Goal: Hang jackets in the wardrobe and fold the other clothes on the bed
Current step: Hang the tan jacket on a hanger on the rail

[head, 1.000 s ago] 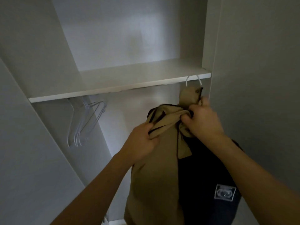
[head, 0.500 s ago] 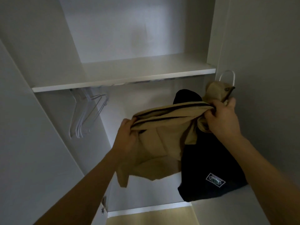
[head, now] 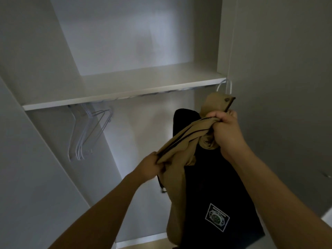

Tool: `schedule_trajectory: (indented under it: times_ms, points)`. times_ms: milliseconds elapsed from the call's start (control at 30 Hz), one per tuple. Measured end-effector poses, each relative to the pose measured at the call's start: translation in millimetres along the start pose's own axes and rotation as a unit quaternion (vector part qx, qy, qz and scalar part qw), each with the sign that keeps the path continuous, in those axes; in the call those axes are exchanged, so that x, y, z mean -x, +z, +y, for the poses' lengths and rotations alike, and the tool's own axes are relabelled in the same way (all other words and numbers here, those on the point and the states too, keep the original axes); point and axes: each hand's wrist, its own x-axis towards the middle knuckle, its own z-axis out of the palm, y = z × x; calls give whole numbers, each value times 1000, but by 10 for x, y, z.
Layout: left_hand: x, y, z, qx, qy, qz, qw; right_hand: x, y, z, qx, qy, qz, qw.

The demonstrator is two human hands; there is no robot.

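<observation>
Wardrobe (head: pixel 45 159): an open pale cupboard fills the view, dimly lit; its side panels run off at nine and three o'clock.
Shelf (head: pixel 125 87): a white board crosses the wardrobe at about twelve o'clock; the hanging rail seems to sit just under its front edge, mostly hidden.
Black garment (head: pixel 224 186): a dark piece with a small square badge low on its front hangs at about five o'clock, right behind the tan one and touching it.
Tan jacket (head: pixel 179 186): it hangs in the right part of the wardrobe, toward four o'clock, with dark zip edging; its collar tab with one snap stands up near one o'clock.
Left hand (head: pixel 152 168): at six o'clock, fingers curled tight round a bunched edge of the tan jacket.
Right hand (head: pixel 228 130): at two o'clock, fist closed on the jacket's neck fabric, just below the collar tab.
White hanger hook (head: pixel 225 86): shows above the collar, close under the shelf edge; whether it sits on the rail cannot be told.
Spare hangers (head: pixel 86 133): a cluster of thin white wire hangers at ten o'clock, well apart from the jackets.
Step in hand: likely settling the tan jacket on its hanger in the wardrobe.
Next move calls for: probably getting the hook secure on the rail, then easing both grips off so the shoulders fall evenly.
</observation>
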Motion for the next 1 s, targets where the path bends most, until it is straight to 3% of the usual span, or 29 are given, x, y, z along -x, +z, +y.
schedule_trajectory:
  times_ms: [67, 133, 200, 267, 367, 433, 500, 567, 633, 667, 767, 833, 900, 1000]
  points:
    - [12, -104, 22, 158, -44, 69, 984, -69, -220, 56, 56, 11, -22, 998]
    - [-13, -222, 8, 199, -19, 164, 966, -81, -423, 125, 113, 70, -71, 989]
    - [-16, -396, 114, 77, 85, 228, 967, -52, -559, 222, 213, 113, -136, 961]
    - [-33, -559, 290, -1, 165, 198, 966, 34, -557, 291, 353, 102, -183, 912]
    - [-71, -687, 553, -137, 223, 150, 954, 147, -425, 459, 446, 22, -227, 866]
    - [-79, -681, 702, -199, 231, 118, 945, 194, -368, 551, 425, 8, -278, 861]
    - [-92, -635, 779, -243, 239, 87, 936, 238, -302, 554, 303, 64, -304, 901]
    - [-109, -589, 799, -264, 249, 79, 929, 299, -273, 497, 124, 123, -265, 948]
    - [-143, -566, 818, -275, 247, 83, 925, 320, -271, 468, 22, 161, -239, 957]
    - [-136, -561, 848, -273, 249, 84, 925, 325, -261, 421, 33, 166, -253, 952]
    - [-62, -600, 970, -206, 283, 83, 933, 377, -201, 236, 202, 115, -353, 907]
    - [-36, -650, 1043, -164, 291, 82, 939, 402, -119, 206, 269, 98, -347, 893]
    - [-30, -679, 1101, -126, 281, 86, 947, 431, -46, 180, 283, 95, -330, 896]
    - [-18, -703, 1152, -58, 245, 109, 962, 464, -63, 184, 299, 97, -390, 866]
